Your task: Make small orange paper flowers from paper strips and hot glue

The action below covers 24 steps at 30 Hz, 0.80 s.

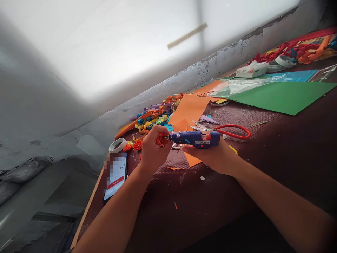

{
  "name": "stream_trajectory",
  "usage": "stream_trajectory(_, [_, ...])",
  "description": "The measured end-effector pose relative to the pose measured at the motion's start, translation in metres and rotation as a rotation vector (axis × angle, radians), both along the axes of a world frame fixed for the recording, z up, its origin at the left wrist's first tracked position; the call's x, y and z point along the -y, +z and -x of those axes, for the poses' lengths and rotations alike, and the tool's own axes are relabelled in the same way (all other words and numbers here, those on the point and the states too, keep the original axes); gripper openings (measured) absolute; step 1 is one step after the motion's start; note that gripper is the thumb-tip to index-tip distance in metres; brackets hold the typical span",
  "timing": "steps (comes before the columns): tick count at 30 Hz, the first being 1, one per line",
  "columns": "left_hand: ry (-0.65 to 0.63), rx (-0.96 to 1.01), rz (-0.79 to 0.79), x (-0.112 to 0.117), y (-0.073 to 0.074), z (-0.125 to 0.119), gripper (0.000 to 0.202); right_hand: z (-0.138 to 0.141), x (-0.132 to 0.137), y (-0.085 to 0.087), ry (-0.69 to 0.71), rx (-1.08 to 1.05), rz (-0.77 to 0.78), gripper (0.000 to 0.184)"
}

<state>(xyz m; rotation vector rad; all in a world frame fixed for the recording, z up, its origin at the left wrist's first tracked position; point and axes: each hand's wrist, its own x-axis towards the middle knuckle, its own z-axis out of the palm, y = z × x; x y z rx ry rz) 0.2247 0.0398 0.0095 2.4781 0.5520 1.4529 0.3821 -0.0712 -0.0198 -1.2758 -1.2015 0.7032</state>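
Observation:
My right hand point(218, 156) is wrapped round the handle of a blue hot glue gun point(193, 138), which points to the left. In my left hand point(155, 147) is a small orange paper rose point(162, 139), pinched between thumb and fingers. The glue gun's nozzle meets the rose; whether glue is coming out is too small to tell. Behind the gun lie scissors with red handles point(237, 127), partly hidden by it. Finished-looking orange paper roses point(137, 145) sit on the table just left of my left hand.
A phone point(116, 177) and a tape roll point(117, 145) lie near the table's left edge. Orange sheets point(189, 109) and a green sheet point(286, 96) spread behind. Colourful paper chains point(158, 114) line the wall. A tissue pack point(252, 69) stands far right. Scraps litter the dark red tabletop point(163, 211).

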Motion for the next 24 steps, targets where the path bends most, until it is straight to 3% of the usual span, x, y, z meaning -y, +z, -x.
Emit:
stream_trajectory(12, [0.01, 0.0, 0.032, 0.0014, 0.0001, -0.0003, 0.017, -0.0004, -0.0028, -0.0038, 0.097, 0.03, -0.029, 0.034])
stream_trajectory(19, [0.043, -0.04, -0.003, -0.0015, -0.0024, 0.0025, 0.025, 0.0011, -0.0005, 0.0011, -0.046, 0.038, 0.021, 0.032])
stream_trajectory(24, [0.046, -0.04, -0.005, -0.0013, -0.002, 0.0025, 0.023, 0.0012, -0.0008, 0.0023, -0.028, 0.032, 0.012, 0.034])
